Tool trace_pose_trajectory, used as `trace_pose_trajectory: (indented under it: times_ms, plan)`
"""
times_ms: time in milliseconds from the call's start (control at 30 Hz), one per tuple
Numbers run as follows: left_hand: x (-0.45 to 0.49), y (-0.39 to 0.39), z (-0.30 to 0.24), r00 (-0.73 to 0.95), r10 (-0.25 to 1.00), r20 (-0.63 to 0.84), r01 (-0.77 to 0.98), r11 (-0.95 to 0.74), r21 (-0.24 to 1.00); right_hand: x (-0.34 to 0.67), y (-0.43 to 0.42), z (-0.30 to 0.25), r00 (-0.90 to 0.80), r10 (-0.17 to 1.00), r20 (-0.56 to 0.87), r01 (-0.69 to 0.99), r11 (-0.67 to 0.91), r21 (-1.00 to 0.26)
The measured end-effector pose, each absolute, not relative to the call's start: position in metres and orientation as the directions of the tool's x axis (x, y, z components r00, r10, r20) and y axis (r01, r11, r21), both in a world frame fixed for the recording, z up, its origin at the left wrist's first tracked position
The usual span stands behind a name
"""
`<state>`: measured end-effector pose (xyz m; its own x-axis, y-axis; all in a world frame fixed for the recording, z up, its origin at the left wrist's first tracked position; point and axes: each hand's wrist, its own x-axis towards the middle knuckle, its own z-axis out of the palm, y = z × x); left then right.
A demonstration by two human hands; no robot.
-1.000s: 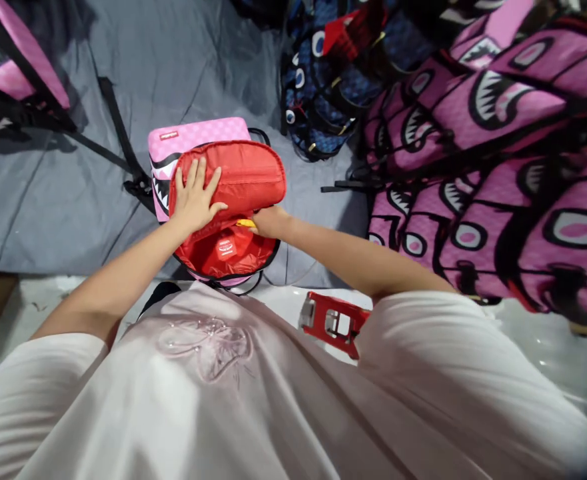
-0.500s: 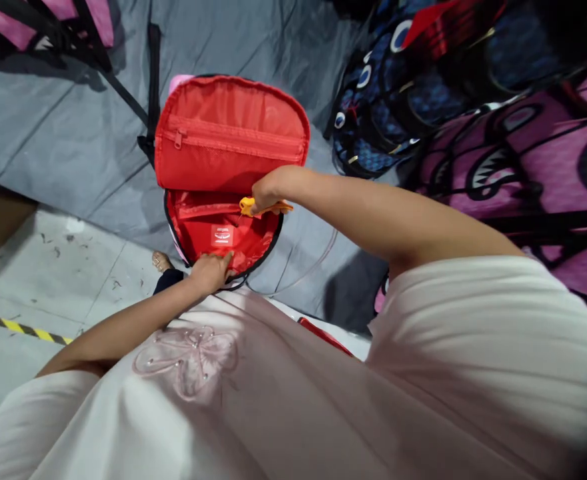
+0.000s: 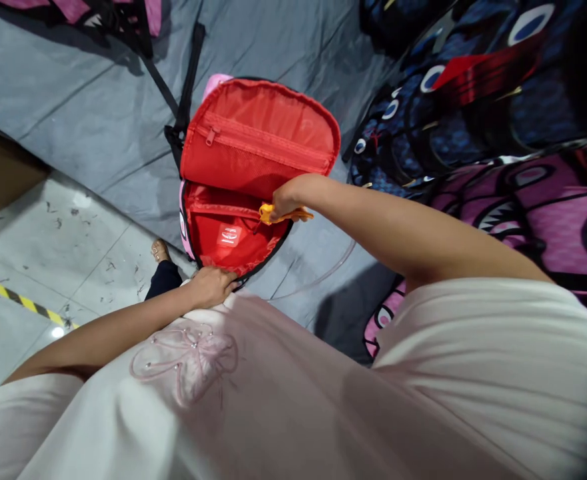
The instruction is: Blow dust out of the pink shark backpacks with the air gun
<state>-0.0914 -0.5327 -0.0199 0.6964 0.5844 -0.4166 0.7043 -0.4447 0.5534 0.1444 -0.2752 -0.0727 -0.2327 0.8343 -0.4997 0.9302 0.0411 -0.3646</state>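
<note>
A backpack [image 3: 260, 137] lies unzipped on the grey sheet, its red-lined flap folded back and its red inside showing a pale printed label [image 3: 228, 235]. My left hand [image 3: 212, 287] is closed on the near rim of the opening, close to my body. Over the right side of the opening, my right hand [image 3: 288, 198] is closed around orange thread snips [image 3: 300, 214], as far as their shape shows. Their blades are hard to make out. A zip with a red puller [image 3: 210, 137] crosses the flap lining.
Dark blue bags with eye prints [image 3: 388, 140] and pink bags with toothed prints [image 3: 498, 213] are piled at the right. Another pink bag [image 3: 118, 17] lies at the far left. A clear curved tube or cord [image 3: 330, 270] rests on the grey sheet [image 3: 98, 113]. Yellow-black tape [image 3: 18, 300] marks the floor.
The view has shifted, so the backpack appears further right. Both hands keep their holds, and the right hand with the orange snips stays over the opening.
</note>
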Motion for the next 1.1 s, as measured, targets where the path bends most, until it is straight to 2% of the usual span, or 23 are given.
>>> trace_pose_trajectory:
  times_ms: [67, 100, 200, 267, 300, 367, 467, 600, 733, 867, 1033, 1100]
  plan:
    - [-0.095, -0.536, -0.018, 0.717, 0.574, -0.397, 0.684, -0.465, 0.563, 0.141, -0.28, -0.059, -0.25, 0.765, -0.593, 0.954, 0.089, -0.287]
    - [-0.097, -0.537, -0.017, 0.733, 0.564, -0.38, 0.67, -0.498, 0.551, 0.138, -0.282, -0.049, -0.24, 0.686, -0.687, 0.969, 0.122, -0.216]
    - [-0.107, -0.542, -0.02, 0.761, 0.545, -0.353, 0.646, -0.585, 0.49, 0.123, -0.287, -0.017, -0.048, 0.315, -0.948, 0.962, 0.269, 0.04]
    - [-0.117, -0.545, -0.024, 0.769, 0.549, -0.327, 0.637, -0.62, 0.457, 0.114, -0.289, 0.001, 0.079, 0.119, -0.99, 0.928, 0.355, 0.117]
    - [-0.122, -0.547, -0.025, 0.772, 0.555, -0.31, 0.634, -0.632, 0.446, 0.11, -0.291, 0.006, 0.097, 0.069, -0.993, 0.919, 0.377, 0.116]
    - [-0.131, -0.551, -0.027, 0.766, 0.58, -0.276, 0.639, -0.641, 0.425, 0.107, -0.294, 0.011, 0.058, 0.028, -0.998, 0.924, 0.378, 0.064]
    - [-0.137, -0.554, -0.028, 0.75, 0.611, -0.254, 0.656, -0.634, 0.409, 0.108, -0.299, 0.009, -0.02, 0.028, -0.999, 0.94, 0.34, -0.01]
    - [-0.136, -0.556, -0.027, 0.738, 0.625, -0.253, 0.667, -0.62, 0.414, 0.111, -0.305, 0.012, -0.04, 0.064, -0.997, 0.926, 0.378, -0.013]
    - [-0.135, -0.558, -0.025, 0.733, 0.621, -0.279, 0.675, -0.612, 0.411, 0.111, -0.307, 0.018, -0.031, 0.044, -0.999, 0.93, 0.368, -0.012]
    - [-0.122, -0.553, -0.017, 0.681, 0.599, -0.422, 0.732, -0.554, 0.396, 0.111, -0.306, 0.016, 0.004, 0.007, -1.0, 0.923, 0.385, 0.007]
    - [-0.086, -0.533, -0.006, 0.463, 0.577, -0.673, 0.886, -0.318, 0.337, 0.112, -0.313, 0.014, 0.01, -0.056, -0.998, 0.909, 0.416, -0.015]
    - [-0.079, -0.528, -0.005, 0.448, 0.527, -0.722, 0.894, -0.276, 0.353, 0.111, -0.317, 0.015, 0.051, -0.077, -0.996, 0.908, 0.419, 0.014]
